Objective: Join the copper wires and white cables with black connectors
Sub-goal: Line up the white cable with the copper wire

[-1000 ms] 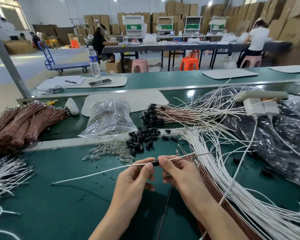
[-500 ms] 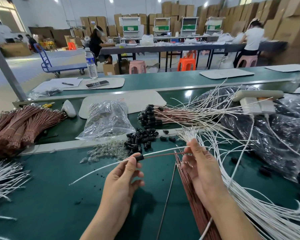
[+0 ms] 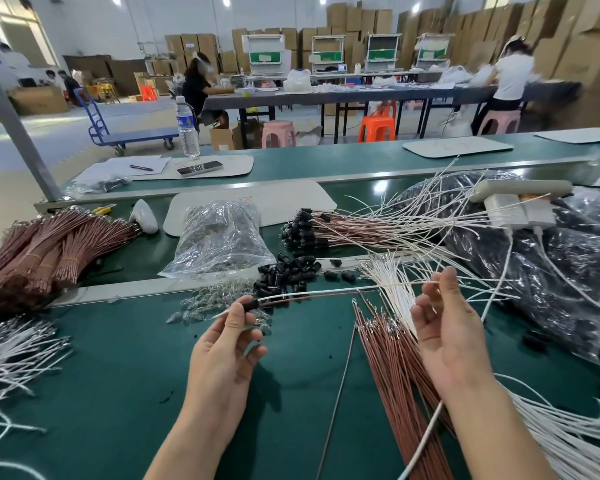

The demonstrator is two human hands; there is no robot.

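My left hand (image 3: 222, 351) pinches a black connector (image 3: 251, 304) between thumb and forefinger. From the connector a white cable (image 3: 343, 290) and a copper wire (image 3: 326, 295) run to the right, above the green table. My right hand (image 3: 445, 330) is raised at the white cable's far end, thumb and forefinger pinching it lightly. Loose black connectors (image 3: 288, 271) lie in a heap just beyond my hands. Copper wires (image 3: 392, 362) and white cables (image 3: 392, 282) lie fanned out under and beside my right hand.
Joined pieces (image 3: 305, 230) are stacked behind the loose connectors. A clear plastic bag (image 3: 219, 237) and small clear parts (image 3: 208, 301) sit to the left. Bundled copper wires (image 3: 42, 251) and white cables (image 3: 7, 351) fill the left side. Black bags (image 3: 534, 265) and a power strip (image 3: 520, 188) stand right.
My hands have drawn apart. The right hand slid right along the wires to the cable's end, and the left hand carried the connector up and to the right.
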